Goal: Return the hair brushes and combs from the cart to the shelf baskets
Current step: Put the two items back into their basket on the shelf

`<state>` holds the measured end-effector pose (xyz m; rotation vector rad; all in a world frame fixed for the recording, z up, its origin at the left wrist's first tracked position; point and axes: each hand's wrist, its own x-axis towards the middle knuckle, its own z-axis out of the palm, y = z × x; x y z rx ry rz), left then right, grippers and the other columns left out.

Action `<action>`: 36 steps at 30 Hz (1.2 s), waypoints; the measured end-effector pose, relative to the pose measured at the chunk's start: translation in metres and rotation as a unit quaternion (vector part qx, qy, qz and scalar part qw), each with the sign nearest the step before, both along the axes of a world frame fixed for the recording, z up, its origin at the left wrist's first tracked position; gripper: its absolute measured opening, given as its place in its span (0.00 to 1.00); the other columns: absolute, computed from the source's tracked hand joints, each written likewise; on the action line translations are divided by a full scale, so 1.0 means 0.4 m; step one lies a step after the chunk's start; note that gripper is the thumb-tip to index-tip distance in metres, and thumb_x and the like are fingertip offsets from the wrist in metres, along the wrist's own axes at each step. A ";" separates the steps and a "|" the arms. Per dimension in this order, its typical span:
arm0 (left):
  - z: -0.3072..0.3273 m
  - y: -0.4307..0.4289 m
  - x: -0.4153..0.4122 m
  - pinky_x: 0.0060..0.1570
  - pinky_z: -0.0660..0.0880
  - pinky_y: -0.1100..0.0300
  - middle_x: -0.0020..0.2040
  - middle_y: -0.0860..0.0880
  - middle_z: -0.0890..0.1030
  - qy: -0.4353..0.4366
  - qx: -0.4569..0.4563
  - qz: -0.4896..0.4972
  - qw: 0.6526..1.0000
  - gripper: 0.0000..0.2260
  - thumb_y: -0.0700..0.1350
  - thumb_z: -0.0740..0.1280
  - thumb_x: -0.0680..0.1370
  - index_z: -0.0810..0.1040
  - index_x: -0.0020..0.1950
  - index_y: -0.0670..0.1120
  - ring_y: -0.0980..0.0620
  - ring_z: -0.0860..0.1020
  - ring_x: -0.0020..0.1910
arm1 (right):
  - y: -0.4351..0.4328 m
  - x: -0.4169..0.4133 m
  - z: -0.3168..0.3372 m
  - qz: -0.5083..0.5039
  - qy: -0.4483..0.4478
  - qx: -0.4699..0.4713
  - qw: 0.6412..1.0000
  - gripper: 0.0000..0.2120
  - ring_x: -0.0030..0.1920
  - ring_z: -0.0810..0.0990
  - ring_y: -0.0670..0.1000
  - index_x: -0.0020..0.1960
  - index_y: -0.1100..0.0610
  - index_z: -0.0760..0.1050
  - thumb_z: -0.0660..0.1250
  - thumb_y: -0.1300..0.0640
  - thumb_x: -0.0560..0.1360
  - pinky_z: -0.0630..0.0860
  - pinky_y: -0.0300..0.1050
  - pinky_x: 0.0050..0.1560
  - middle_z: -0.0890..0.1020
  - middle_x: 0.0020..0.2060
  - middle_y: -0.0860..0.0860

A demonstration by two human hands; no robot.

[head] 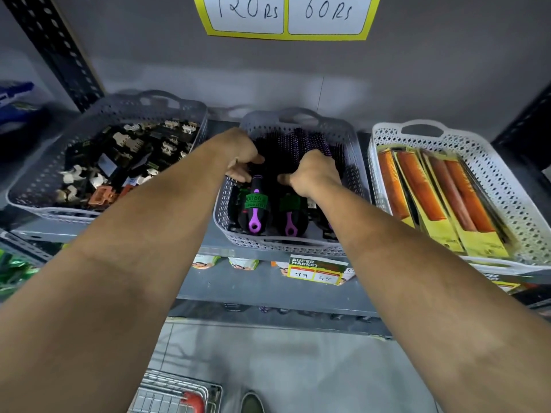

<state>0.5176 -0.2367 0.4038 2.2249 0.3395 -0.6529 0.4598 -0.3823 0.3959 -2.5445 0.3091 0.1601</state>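
Note:
A grey perforated basket in the middle of the shelf holds several black hair brushes with purple handles and green price tags. Both my hands reach into it. My left hand curls its fingers on the neck of the left brush. My right hand grips the brush beside it, thumb pointing left. Purple bristles show behind the hands. A white basket at the right holds orange combs in yellow packs.
A grey basket at the left holds hair clips. Price cards hang on the wall above and on the shelf edge. A wire cart with a red handle stands on the floor below, beside my shoe.

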 end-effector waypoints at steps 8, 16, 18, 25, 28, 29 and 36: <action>0.014 -0.019 -0.013 0.33 0.76 0.55 0.62 0.33 0.76 -0.032 0.058 -0.035 0.997 0.20 0.45 0.67 0.78 0.69 0.66 0.36 0.47 0.78 0.31 | -0.006 -0.013 0.012 0.002 -0.022 -0.011 1.000 0.18 0.39 0.79 0.54 0.44 0.56 0.71 0.75 0.45 0.70 0.77 0.45 0.37 0.75 0.37 0.50; 0.030 -0.015 -0.014 0.33 0.76 0.56 0.61 0.35 0.78 -0.038 0.075 -0.031 0.996 0.22 0.44 0.67 0.78 0.69 0.68 0.36 0.47 0.77 0.31 | -0.025 -0.022 0.034 0.021 -0.050 -0.017 0.998 0.15 0.38 0.78 0.53 0.44 0.56 0.73 0.73 0.46 0.71 0.73 0.43 0.37 0.78 0.40 0.52; 0.045 -0.009 -0.023 0.30 0.77 0.57 0.56 0.37 0.79 -0.047 0.065 -0.014 0.997 0.18 0.43 0.67 0.78 0.71 0.65 0.36 0.47 0.78 0.30 | -0.027 -0.025 0.044 0.027 -0.060 -0.020 0.998 0.15 0.38 0.78 0.54 0.45 0.57 0.74 0.73 0.47 0.72 0.74 0.43 0.38 0.78 0.40 0.52; 0.105 0.041 -0.056 0.24 0.79 0.56 0.43 0.37 0.82 -0.155 0.000 0.088 0.984 0.09 0.33 0.66 0.75 0.79 0.53 0.36 0.44 0.82 0.31 | -0.017 -0.046 0.094 0.064 -0.098 -0.038 0.992 0.17 0.45 0.82 0.56 0.61 0.58 0.75 0.68 0.51 0.76 0.81 0.50 0.48 0.82 0.49 0.55; 0.142 0.067 -0.094 0.22 0.78 0.61 0.41 0.40 0.80 -0.179 -0.047 0.124 0.975 0.08 0.34 0.61 0.77 0.79 0.51 0.39 0.47 0.79 0.30 | -0.008 -0.059 0.120 0.078 -0.110 -0.046 0.990 0.17 0.51 0.81 0.57 0.65 0.58 0.74 0.65 0.52 0.78 0.80 0.51 0.51 0.81 0.56 0.57; 0.154 0.079 -0.109 0.20 0.76 0.64 0.39 0.41 0.79 -0.180 -0.058 0.132 0.973 0.08 0.34 0.59 0.79 0.78 0.49 0.40 0.48 0.77 0.30 | -0.003 -0.062 0.129 0.084 -0.116 -0.047 0.989 0.17 0.54 0.80 0.58 0.65 0.58 0.74 0.65 0.53 0.78 0.79 0.51 0.52 0.80 0.59 0.57; 0.230 0.226 -0.263 0.46 0.79 0.54 0.48 0.40 0.83 -0.287 0.033 0.178 0.941 0.08 0.38 0.63 0.75 0.81 0.50 0.39 0.42 0.82 0.47 | 0.094 -0.099 0.189 0.158 -0.149 -0.049 0.975 0.16 0.62 0.77 0.60 0.64 0.56 0.74 0.62 0.59 0.77 0.75 0.50 0.55 0.79 0.62 0.56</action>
